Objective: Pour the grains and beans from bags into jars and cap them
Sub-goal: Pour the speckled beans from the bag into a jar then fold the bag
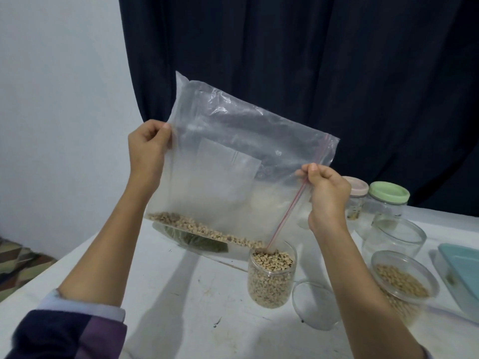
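White table (pixel 181 294), dark curtain (pixel 311 60) behind; L hand (pixel 147 149) & R hand (pixel 326 193) pinch bag (pixel 228 161), tilted, zip corner down into jar (pixel 270 278).

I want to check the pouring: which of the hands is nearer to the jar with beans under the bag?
Right. The right hand grips the bag's zip edge just above the jar; the left hand holds the far upper corner.

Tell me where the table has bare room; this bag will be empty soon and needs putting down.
Bare table lies between the left forearm and the bean jar. Right of that jar it is crowded: clear lid, more jars, teal-lidded box.
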The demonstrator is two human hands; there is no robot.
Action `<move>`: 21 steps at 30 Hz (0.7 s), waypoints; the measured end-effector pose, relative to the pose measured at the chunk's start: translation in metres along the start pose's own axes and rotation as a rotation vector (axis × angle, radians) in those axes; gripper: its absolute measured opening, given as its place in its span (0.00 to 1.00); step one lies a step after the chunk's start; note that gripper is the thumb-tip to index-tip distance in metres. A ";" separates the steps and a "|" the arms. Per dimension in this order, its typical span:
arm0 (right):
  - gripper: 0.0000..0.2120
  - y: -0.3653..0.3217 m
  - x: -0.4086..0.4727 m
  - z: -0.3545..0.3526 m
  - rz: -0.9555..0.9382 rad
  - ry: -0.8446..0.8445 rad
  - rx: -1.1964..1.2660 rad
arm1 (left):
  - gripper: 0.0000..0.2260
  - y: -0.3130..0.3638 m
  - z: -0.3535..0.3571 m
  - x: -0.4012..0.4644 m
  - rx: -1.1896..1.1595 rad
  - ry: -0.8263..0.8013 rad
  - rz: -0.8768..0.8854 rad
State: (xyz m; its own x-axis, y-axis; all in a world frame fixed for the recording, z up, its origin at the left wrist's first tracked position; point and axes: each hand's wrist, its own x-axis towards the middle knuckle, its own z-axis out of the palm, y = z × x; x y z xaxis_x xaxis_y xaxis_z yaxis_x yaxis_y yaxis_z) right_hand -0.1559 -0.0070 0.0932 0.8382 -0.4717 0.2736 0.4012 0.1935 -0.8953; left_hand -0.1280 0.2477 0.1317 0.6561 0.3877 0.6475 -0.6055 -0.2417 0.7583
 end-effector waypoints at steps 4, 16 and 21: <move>0.11 0.000 -0.002 0.003 -0.018 -0.057 -0.038 | 0.13 0.004 0.005 -0.001 -0.006 -0.005 0.024; 0.11 0.000 0.002 0.002 0.000 -0.049 -0.048 | 0.12 0.002 0.002 0.002 0.070 -0.083 0.070; 0.11 -0.002 0.002 0.002 -0.011 -0.019 -0.028 | 0.11 0.004 -0.002 0.005 0.040 -0.059 0.093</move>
State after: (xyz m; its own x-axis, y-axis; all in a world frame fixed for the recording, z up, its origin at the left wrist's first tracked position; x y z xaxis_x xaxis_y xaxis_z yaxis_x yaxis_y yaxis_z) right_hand -0.1538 -0.0065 0.0965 0.8408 -0.4569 0.2903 0.4003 0.1639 -0.9016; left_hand -0.1279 0.2506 0.1375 0.6241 0.3092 0.7176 -0.6475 -0.3095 0.6964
